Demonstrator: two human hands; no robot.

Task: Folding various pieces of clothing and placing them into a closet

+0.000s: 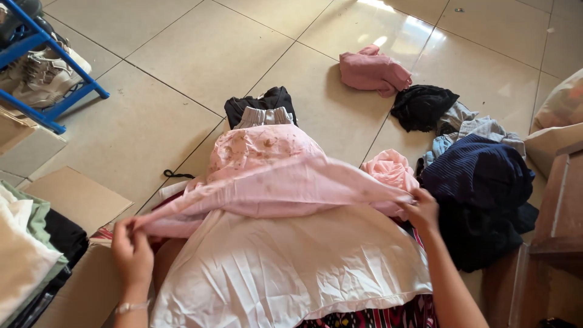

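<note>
My left hand (130, 252) pinches one end of a pale pink garment (273, 176) at the lower left. At the right, my right hand (421, 211) grips the other end, so the cloth is stretched between them and folded over. Its far part shows a small brownish print. Under it and nearer to me lies a crumpled white cloth (291, 267). Beyond the pink garment sit a grey striped piece (264, 116) and a black one (258, 100) on the tiled floor.
A heap of dark blue (480, 182), black (422, 106) and light blue clothes lies right, with a crumpled pink piece (388, 167) and a dusty-pink garment (371, 71) farther off. Folded clothes on cardboard (79, 197) are left; a blue shoe rack (45, 67) stands top left, wooden furniture (562, 206) right.
</note>
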